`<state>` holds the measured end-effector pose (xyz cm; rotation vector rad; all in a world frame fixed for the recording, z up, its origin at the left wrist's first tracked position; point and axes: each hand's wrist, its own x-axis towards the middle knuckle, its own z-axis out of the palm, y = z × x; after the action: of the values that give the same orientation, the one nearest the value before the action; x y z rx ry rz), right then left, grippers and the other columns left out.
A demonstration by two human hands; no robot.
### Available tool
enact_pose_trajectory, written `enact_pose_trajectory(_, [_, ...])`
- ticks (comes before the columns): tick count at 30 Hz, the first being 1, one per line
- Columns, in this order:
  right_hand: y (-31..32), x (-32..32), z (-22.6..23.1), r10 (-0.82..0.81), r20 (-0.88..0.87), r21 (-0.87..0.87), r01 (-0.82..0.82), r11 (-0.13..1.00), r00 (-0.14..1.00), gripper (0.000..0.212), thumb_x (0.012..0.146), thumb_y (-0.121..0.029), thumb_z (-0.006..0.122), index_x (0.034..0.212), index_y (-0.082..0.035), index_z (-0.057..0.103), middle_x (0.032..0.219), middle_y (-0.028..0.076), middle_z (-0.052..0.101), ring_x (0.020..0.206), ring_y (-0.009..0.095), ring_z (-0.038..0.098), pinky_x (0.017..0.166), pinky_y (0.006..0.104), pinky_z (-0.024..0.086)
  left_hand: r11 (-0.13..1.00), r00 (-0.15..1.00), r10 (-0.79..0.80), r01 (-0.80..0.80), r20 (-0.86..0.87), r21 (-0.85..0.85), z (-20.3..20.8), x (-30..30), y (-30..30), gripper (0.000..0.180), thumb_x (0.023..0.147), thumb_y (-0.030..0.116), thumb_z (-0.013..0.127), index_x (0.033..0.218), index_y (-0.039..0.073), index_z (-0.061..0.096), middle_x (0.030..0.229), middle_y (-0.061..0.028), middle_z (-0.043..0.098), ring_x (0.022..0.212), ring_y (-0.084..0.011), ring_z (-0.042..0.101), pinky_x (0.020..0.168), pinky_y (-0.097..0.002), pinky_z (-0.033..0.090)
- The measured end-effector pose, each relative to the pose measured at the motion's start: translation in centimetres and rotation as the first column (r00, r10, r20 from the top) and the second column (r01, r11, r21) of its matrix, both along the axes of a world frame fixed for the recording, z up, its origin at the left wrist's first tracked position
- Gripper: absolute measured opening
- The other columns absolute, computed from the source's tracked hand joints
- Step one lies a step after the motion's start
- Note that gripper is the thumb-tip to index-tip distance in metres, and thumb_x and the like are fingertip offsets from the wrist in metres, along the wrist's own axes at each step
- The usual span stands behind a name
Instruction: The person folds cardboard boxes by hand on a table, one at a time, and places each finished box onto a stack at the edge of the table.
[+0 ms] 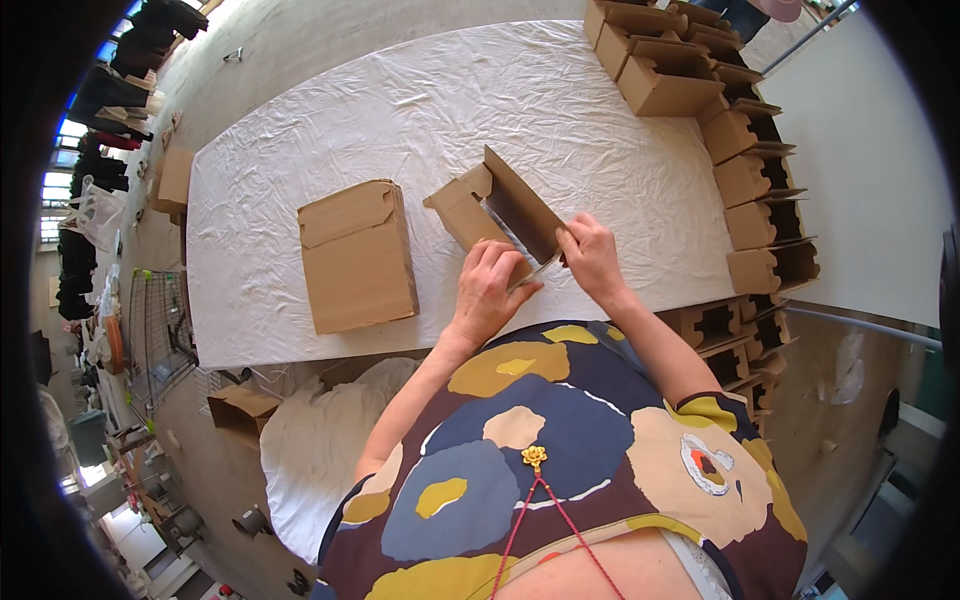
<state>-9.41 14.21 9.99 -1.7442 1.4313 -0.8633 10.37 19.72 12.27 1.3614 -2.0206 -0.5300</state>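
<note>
A partly folded brown cardboard box (pixel 468 218) stands tilted on the white-covered table just in front of me, its inside showing and one long panel raised. My left hand (pixel 488 285) is closed on its near left edge, fingers curled over the panel and thumb pointing right. At the near right corner, my right hand (pixel 592 250) pinches the end of the raised panel. Some fingertips of both hands are hidden by the cardboard. Left of the box lies a neat pile of flat cardboard blanks (pixel 355 265), apart from both hands.
Folded open boxes (pixel 668 85) line the table's far right corner and right edge, with more stacked lower down at the near right. The wrinkled white cloth (pixel 540 95) covers the table. An open carton (pixel 240 415) and a wire rack (pixel 160 325) stand at the left.
</note>
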Motion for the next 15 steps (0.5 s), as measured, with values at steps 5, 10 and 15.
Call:
enact_pose_trajectory(5, [2.2, 0.2, -0.5, -0.027, 0.038, -0.015, 0.027, 1.000, 0.999, 0.016, 0.086, -0.009, 0.062, 0.076, 0.002, 0.065, 0.078, 0.016, 0.060, 0.073, 0.035, 0.060, 0.067, 0.0436, 0.048, 1.000, 0.999, 0.026, -0.026, -0.024, 0.010, -1.5, 0.5, 0.2, 0.020, 0.081, 0.013, 0.075, 0.096, 0.006, 0.064, 0.084, -0.0053, 0.068, 0.088, -0.0274, 0.063, 0.101, -0.0467, 0.043])
enact_pose_trajectory(10, [1.7, 0.3, 0.6, 0.042, -0.105, 0.006, -0.041, 0.999, 0.994, 0.013, 0.081, -0.010, 0.062, 0.082, 0.001, 0.068, 0.078, 0.017, 0.062, 0.076, 0.035, 0.061, 0.070, 0.0444, 0.049, 0.994, 0.994, 0.096, -0.092, -0.060, 0.061, -1.7, 0.1, 0.5, 0.018, 0.081, 0.012, 0.072, 0.097, 0.009, 0.065, 0.077, -0.0034, 0.070, 0.082, -0.0256, 0.064, 0.103, -0.0465, 0.043])
enact_pose_trajectory(15, [1.5, 0.8, 0.7, 0.040, -0.109, 0.016, -0.038, 0.999, 0.993, 0.019, 0.078, -0.010, 0.061, 0.092, 0.001, 0.068, 0.083, 0.018, 0.065, 0.080, 0.035, 0.064, 0.074, 0.0431, 0.052, 0.975, 0.980, 0.176, -0.159, -0.097, 0.155, -1.3, 0.0, 0.1, 0.021, 0.078, 0.004, 0.072, 0.097, 0.008, 0.063, 0.089, -0.0072, 0.065, 0.089, -0.0270, 0.062, 0.098, -0.0448, 0.043])
